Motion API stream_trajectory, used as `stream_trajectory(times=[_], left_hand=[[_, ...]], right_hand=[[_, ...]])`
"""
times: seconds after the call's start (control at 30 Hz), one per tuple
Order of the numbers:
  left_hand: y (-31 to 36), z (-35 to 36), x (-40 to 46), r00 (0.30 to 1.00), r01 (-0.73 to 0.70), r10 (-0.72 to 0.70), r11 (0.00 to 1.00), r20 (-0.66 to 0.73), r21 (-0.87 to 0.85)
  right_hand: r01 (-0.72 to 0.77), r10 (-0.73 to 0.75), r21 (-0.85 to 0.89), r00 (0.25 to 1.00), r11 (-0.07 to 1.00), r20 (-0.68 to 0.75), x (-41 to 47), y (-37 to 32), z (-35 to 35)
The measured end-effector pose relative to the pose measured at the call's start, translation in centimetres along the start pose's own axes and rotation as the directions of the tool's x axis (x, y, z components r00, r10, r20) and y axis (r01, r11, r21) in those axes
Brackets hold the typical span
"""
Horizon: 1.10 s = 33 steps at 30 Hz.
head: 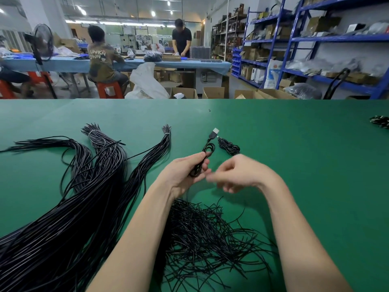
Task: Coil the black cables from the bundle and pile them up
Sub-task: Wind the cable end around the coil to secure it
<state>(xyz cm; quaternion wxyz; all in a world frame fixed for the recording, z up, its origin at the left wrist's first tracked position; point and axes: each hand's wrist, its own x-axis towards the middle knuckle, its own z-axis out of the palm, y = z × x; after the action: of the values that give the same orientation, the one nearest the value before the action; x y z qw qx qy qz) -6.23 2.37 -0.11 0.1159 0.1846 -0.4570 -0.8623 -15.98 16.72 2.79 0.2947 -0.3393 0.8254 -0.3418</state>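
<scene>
While the left hand (pixel 190 167) grips the half-wound black cable (pixel 202 160) above the green worktop (pixel 294 154), its USB plug (pixel 214 133) pointing away, the blurred right hand (pixel 235 173) hovers beside it, fingers loosely curled, seemingly empty. Loops should stay even and tight, the tail tucked, before joining the finished coil (pixel 229 146) just beyond.

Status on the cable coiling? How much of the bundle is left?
Early. Done: one coiled cable lies on the green table past the hands, the only finished one clearly visible. In hand: the left hand grips a partly wound coil, USB plug sticking up; the right hand is beside it, blurred. Left: nearly everything, the big tied bundles on the left, plus loose strands between the forearms.
</scene>
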Motion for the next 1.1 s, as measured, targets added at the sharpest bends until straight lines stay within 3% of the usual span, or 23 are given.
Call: stream_trajectory(times=[0.1, 0.23, 0.37, 0.47, 0.53, 0.6, 0.7, 0.8, 0.87, 0.97, 1.03, 1.1], left_hand=[[0.2, -0.3, 0.1, 0.999, -0.019, 0.014, 0.992, -0.037, -0.124], [0.6, -0.4, -0.1, 0.999, -0.015, 0.005, 0.966, -0.039, -0.259], [0.6, -0.4, -0.2, 0.999, -0.022, 0.010, 0.956, -0.043, -0.291], [0.5, -0.5, -0.1, 0.999, -0.028, 0.017, 0.958, -0.039, -0.286], [0.4, -0.7, 0.0, 0.999, -0.037, 0.029, 0.963, -0.037, -0.268], [0.3, -0.7, 0.2, 0.998, -0.060, 0.051, 0.969, -0.045, -0.239], [0.0, -0.5, 0.4, 0.993, -0.114, 0.106, 0.978, -0.057, -0.175], [-0.3, -0.1, 0.5, 0.983, -0.183, 0.179, 0.978, -0.045, -0.098], [-0.5, 0.3, 0.4, 0.975, -0.220, 0.218, 0.975, -0.040, -0.034], [-0.7, 0.9, 0.3, 0.962, -0.271, 0.272, 0.962, -0.023, 0.033], [-0.6, 1.2, 0.2, 0.949, -0.313, 0.315, 0.946, -0.009, 0.079], [-0.4, 1.2, 0.1, 0.931, -0.360, 0.364, 0.923, -0.006, 0.135]], right_hand=[[-0.025, 0.108, -0.315, 0.963, 0.949, 0.248, -0.2, -0.6, 1.5], [0.022, 0.094, -0.413, 0.962, 0.911, 0.258, 0.3, -1.2, 3.1], [0.081, 0.018, -0.327, 0.957, 0.941, 0.290, -0.1, -1.1, 2.2], [0.109, -0.068, -0.145, 0.963, 0.983, 0.260, -0.8, -0.5, 0.7], [0.113, -0.116, 0.028, 0.980, 0.993, 0.163, -1.4, 0.0, -0.2], [0.159, -0.157, 0.260, 0.987, 0.952, -0.031, -1.7, 0.1, -0.9], [0.362, -0.105, 0.586, 0.899, 0.725, -0.426, -1.6, -0.4, -1.2], [0.556, -0.068, 0.660, 0.788, 0.505, -0.612, -0.9, -1.7, -0.1], [0.631, -0.095, 0.629, 0.736, 0.453, -0.670, -0.3, -2.3, 1.0], [0.684, -0.207, 0.449, 0.653, 0.575, -0.729, 0.3, -2.4, 2.0], [0.623, -0.314, 0.200, 0.614, 0.756, -0.724, 0.5, -2.0, 2.4], [0.533, -0.358, 0.042, 0.623, 0.845, -0.696, 0.4, -1.9, 2.5]])
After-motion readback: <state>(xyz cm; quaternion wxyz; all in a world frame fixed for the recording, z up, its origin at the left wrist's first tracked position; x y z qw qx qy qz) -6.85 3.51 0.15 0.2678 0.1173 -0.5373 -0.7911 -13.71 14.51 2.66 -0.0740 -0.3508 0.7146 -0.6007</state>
